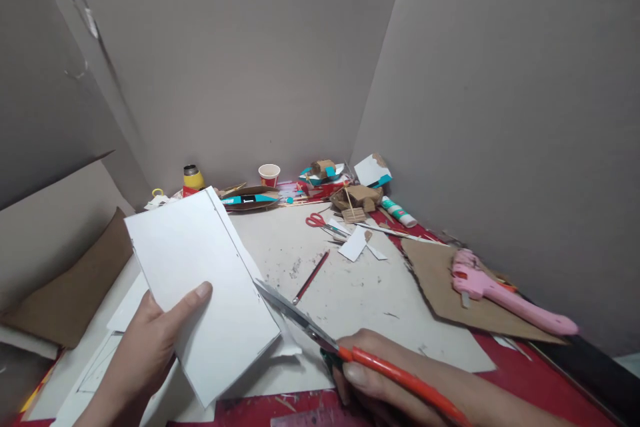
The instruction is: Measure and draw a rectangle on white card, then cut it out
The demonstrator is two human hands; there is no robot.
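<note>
My left hand (155, 333) grips a white sheet of card (200, 260) tilted up above the table, thumb flat on its face and the other fingers hidden behind. A pencil-like line and small marks run along the card's right side. My right hand (370, 367) is closed round the red handles of a pair of scissors (295, 313). Their blades point up and left, with the tips at the card's right edge. Whether the blades are fully closed I cannot tell. A torn white strip (290, 343) shows behind the card's lower right corner.
A dark red pencil (311, 277), small red scissors (315, 220) and paper scraps (354, 245) lie mid-table. A pink glue gun (515, 300) rests on brown cardboard (435, 280) at right. Behind stand a paper cup (269, 175), a yellow bottle (193, 177) and craft pieces.
</note>
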